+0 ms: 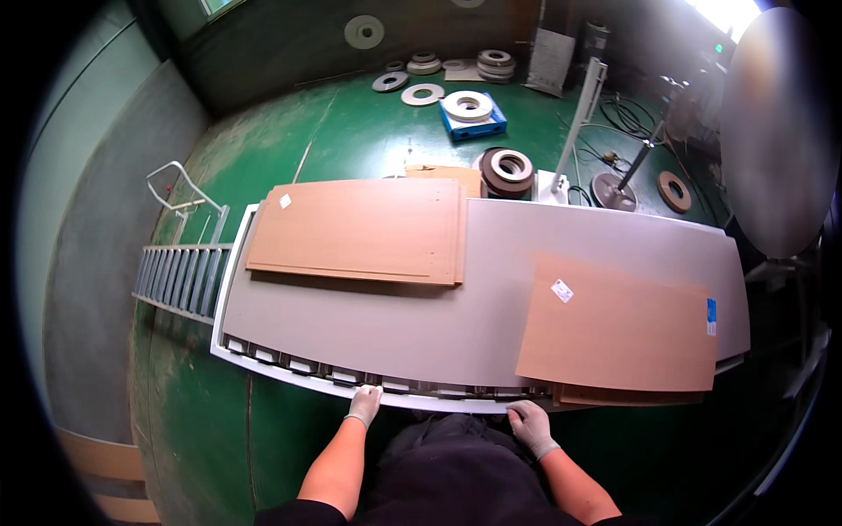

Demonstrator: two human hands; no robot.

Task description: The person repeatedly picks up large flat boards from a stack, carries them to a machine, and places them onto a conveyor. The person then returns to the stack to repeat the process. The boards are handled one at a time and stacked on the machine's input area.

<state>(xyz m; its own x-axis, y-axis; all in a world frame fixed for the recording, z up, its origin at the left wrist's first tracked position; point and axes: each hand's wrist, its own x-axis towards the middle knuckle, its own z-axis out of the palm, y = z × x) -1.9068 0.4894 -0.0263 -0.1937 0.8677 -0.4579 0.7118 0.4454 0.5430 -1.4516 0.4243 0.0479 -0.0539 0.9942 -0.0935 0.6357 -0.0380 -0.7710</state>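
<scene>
My left hand, in a pale glove, has its fingers curled over the white front rail of a long table. Farther right my right hand, gloved as well, is bent round the same rail, close to a stack's corner. A large grey board lies flat across the table. Stacked wood-tone panels with a small white label rest on it at the back left. More wood-tone panels, with a white label and a blue sticker, lie at the front right, slightly over the front edge.
A metal ladder-like frame adjoins the table's left end. Behind the table stand rolls of edge banding, a blue box with a white roll on top, a post, and a round-based stand among cables.
</scene>
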